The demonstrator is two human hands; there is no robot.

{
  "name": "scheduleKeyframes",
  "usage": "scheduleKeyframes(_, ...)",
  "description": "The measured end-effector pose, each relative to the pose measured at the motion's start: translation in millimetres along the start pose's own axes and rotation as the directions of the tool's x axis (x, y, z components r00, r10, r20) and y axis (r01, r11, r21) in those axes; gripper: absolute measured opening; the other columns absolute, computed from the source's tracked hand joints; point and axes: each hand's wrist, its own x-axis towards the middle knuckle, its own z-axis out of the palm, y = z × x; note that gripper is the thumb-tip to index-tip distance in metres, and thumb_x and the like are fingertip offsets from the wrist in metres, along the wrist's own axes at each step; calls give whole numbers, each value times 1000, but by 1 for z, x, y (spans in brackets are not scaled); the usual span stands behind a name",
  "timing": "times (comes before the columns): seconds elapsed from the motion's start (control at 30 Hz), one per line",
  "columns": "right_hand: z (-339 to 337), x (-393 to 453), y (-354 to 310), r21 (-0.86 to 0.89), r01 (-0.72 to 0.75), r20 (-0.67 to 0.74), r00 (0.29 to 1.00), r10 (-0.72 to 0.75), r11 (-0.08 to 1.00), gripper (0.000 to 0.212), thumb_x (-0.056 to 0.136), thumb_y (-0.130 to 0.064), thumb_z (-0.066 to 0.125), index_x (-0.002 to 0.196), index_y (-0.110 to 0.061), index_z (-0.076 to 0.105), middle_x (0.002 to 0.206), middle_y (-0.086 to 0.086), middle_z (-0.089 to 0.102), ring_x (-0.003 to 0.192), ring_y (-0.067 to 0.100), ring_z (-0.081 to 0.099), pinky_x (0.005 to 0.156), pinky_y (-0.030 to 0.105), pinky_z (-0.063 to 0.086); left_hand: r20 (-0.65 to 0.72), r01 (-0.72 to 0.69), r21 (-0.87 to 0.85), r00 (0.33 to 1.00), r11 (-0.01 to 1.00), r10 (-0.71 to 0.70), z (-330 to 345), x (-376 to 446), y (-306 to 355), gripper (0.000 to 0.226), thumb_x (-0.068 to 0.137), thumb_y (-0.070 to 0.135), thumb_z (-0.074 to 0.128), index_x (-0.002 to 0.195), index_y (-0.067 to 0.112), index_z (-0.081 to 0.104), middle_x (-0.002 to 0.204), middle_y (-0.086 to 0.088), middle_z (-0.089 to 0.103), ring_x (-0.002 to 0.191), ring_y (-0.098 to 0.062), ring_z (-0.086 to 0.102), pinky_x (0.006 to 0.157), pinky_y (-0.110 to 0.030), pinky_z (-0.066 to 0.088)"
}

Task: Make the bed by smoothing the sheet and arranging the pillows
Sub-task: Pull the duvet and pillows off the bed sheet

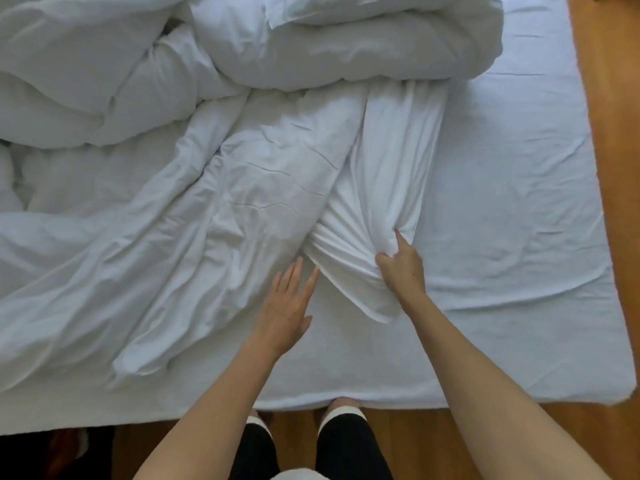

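Note:
A white pillow (pixel 384 174) lies lengthwise in the middle of the bed, its far end tucked under the bunched duvet (pixel 311 43). My right hand (pixel 401 268) grips the pillow's near end, the cloth gathered into folds under the fingers. Just left of the pillow, my left hand (pixel 287 303) is flat with fingers straight, over the sheet and touching the edge of the crumpled duvet part (pixel 194 209). The fitted sheet (pixel 512 209) on the right half is bare with a few creases.
Wooden floor (pixel 609 98) runs along the right side and the near edge of the mattress. My legs stand against the near bed edge (pixel 346 403). A dark object (pixel 52 452) sits on the floor at lower left.

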Motion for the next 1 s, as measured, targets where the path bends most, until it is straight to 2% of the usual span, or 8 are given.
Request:
scheduleKeyframes(0.1,-58,-45,16,-4,0,44,999,0,1000,57,84,-15,50,139,-26,47,106,3,63,91,25,56,70,28,40,-37,3,-5,999,1000,-3,-16,-13,50,112,69,44,79,151,11,10,153,-26,19,142,-39,24,114,-51,26)
scheduleKeyframes(0.27,-124,-131,56,89,-36,227,974,15,995,20,80,-11,55,96,-20,62,83,4,65,75,28,61,60,29,42,-72,0,-4,997,1000,-1,-41,-22,121,109,67,45,79,149,10,16,152,-26,26,140,-41,28,110,-54,30)
scheduleKeyframes(0.43,-158,-188,106,157,-72,341,940,14,985,17,75,-14,57,90,-9,62,75,14,58,66,20,53,60,31,37,17,-8,44,1000,999,7,-42,-29,163,104,59,52,83,144,16,34,143,-26,41,130,-44,42,100,-61,37)
scheduleKeyframes(0.53,-170,-207,128,221,-110,372,928,20,969,27,69,-24,57,94,-17,65,89,17,66,74,21,60,64,31,43,10,-67,27,998,997,67,-44,-28,197,61,56,20,88,113,13,66,127,-25,56,119,-46,52,92,-65,43)
scheduleKeyframes(0.6,-180,-213,135,247,-98,356,934,4,964,30,69,-25,57,96,-16,65,88,13,66,76,20,60,64,28,43,-88,-101,-35,991,994,98,-43,-32,218,42,57,-4,79,96,10,69,113,-21,63,108,-45,60,87,-61,48)
scheduleKeyframes(0.73,-197,-218,145,305,-43,329,942,-63,951,26,74,-17,60,99,-8,65,93,18,66,77,22,61,66,31,44,-216,83,-373,961,924,-173,-53,-56,239,23,75,-12,55,90,4,63,92,-14,64,82,-34,59,68,-38,48)
scheduleKeyframes(0.87,-209,-229,154,262,109,229,958,-172,959,20,74,-17,59,92,-13,66,88,13,69,79,31,65,64,31,46,-325,130,-483,891,866,-315,-75,-75,257,15,84,-4,45,76,8,50,74,-12,57,64,-29,54,56,-29,33)
scheduleKeyframes(1.0,-226,-244,163,145,328,56,939,-339,933,33,81,-12,61,113,-22,64,86,-11,67,80,12,63,61,19,45,-357,153,-577,836,802,-417,-83,-105,287,20,88,-2,43,72,9,44,67,-8,52,60,-25,49,52,-28,28)
